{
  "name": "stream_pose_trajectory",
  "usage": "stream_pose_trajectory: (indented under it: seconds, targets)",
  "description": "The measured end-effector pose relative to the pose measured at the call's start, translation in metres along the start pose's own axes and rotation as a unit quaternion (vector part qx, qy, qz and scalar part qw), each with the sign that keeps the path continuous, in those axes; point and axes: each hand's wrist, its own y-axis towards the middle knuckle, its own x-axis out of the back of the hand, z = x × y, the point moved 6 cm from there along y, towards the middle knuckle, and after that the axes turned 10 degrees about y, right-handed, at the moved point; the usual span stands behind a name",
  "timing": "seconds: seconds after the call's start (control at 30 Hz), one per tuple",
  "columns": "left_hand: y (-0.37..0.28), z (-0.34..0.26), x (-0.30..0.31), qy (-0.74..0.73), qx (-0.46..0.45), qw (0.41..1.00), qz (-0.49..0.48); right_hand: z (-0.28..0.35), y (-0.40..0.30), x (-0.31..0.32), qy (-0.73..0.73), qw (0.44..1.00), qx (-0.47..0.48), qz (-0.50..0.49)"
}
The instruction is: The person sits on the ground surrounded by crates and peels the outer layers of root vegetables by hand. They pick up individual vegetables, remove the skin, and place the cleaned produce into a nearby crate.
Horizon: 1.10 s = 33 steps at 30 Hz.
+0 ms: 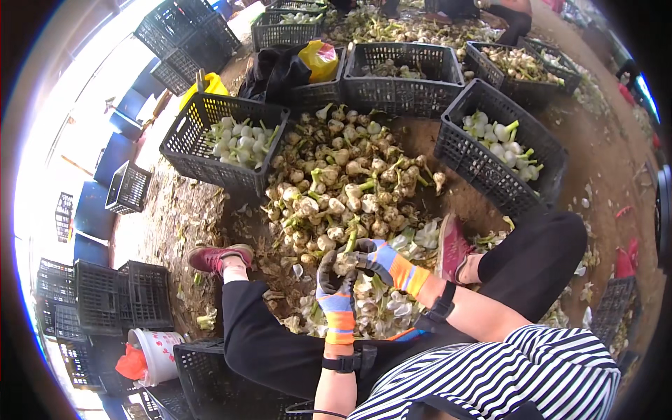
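Note:
Both hands wear blue, orange and dark-palmed work gloves. Between my legs, my left hand (335,286) cups a fresh garlic bulb (344,263) from below, its green stalk pointing up. From the right, the fingers of my right hand (382,261) press on the same bulb. Just beyond lies a heap of soil-stained garlic bulbs (357,178). Peeled outer skins (394,307) litter the ground under my hands. Clean white bulbs (244,142) fill part of the left black plastic crate (210,163), and more white bulbs (501,139) lie in the right crate (483,168).
Behind the heap stand a crate (404,100) with some bulbs and one holding dark cloth (275,68) and a yellow bag (319,60). Stacked crates (121,296) and a white bucket (160,354) are at left. Other people's legs (509,23) show at the top.

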Motion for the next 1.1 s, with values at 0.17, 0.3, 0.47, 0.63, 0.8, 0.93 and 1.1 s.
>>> stream_pose_trajectory:
  seconds: [0.17,0.3,0.47,0.63,0.8,0.93,1.1]
  targets:
    - [-0.007,0.000,0.001,0.038,-0.053,0.998,0.008,-0.012,-0.010,0.003,0.063,0.998,-0.018,-0.012]
    - [-0.013,-0.012,-0.005,-0.017,-0.019,1.000,0.002,-0.003,-0.020,0.005,0.057,0.998,-0.028,0.008]
    - [-0.012,-0.011,0.000,-0.037,-0.005,0.999,0.005,0.005,-0.022,0.010,-0.002,1.000,0.007,0.012]
    - [-0.022,-0.016,-0.014,-0.175,0.107,0.978,0.047,0.023,-0.015,0.023,-0.183,0.959,0.217,0.027]
    - [-0.020,-0.018,-0.017,-0.095,0.060,0.993,0.045,0.025,-0.026,-0.005,-0.193,0.975,0.103,0.042]
    - [-0.024,-0.034,-0.020,-0.052,0.082,0.995,0.024,0.048,-0.050,-0.013,-0.320,0.921,0.221,-0.005]
    - [-0.025,-0.030,-0.013,-0.058,0.150,0.983,0.082,0.039,-0.044,-0.005,-0.272,0.935,0.224,0.032]
